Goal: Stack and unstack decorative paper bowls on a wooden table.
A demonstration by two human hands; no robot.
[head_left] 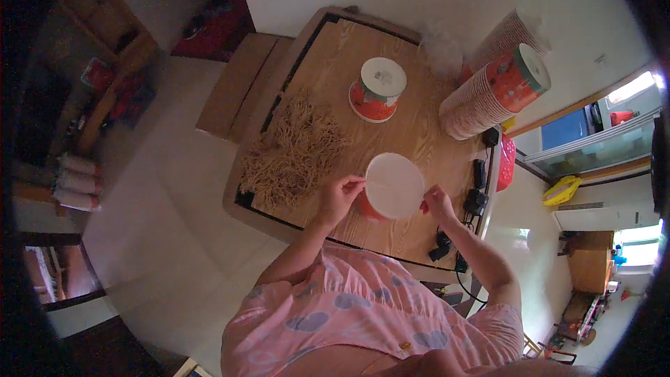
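Note:
A paper bucket (395,185) with a white inside and a red-orange outer wall stands in front of me on the wood-grain table. My left hand (340,200) is at its left rim, thumb and finger pinched together. A faint thin line runs from those fingertips over the bucket's opening; what it is I cannot make out. At the right rim my right hand (437,204) is closed, its fingertips pressed together, with anything in them too small to tell. A loose heap of tan, stringy strands (296,150) lies left of the bucket.
Behind the bucket, an upside-down red paper bucket (382,87) sits on the table (349,49). Tall nested bucket stacks (471,101) lean at the back right, near a clear plastic bag (441,52). Black adapters and cables (477,201) line the right edge. A cardboard box (237,87) stands beyond the left edge.

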